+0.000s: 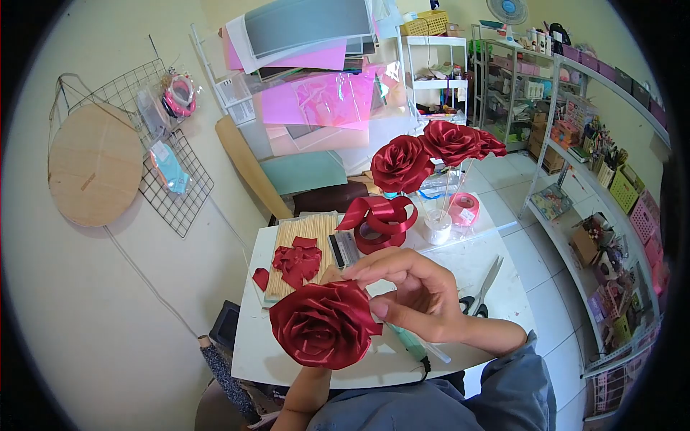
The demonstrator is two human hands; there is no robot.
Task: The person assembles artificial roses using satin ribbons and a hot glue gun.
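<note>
A dark red satin ribbon rose (323,327) faces up in front of me, above the near part of the table. My left hand (331,274) is mostly hidden behind the bloom; its forearm comes up from below and it holds the rose from underneath. My right hand (420,294) is curled at the flower's right side, thumb and fingers closed on an outer petal's edge. Below that hand lies a green glue gun (408,343), partly covered. Scissors (483,287) with black handles rest to the right.
Cut red ribbon petals (297,262) lie on a bundle of wooden sticks (305,233). Behind are a red ribbon roll (381,226), a pink tape roll (463,208) and finished roses (402,165) on stems in a white holder (437,228). Shelves (575,215) stand right.
</note>
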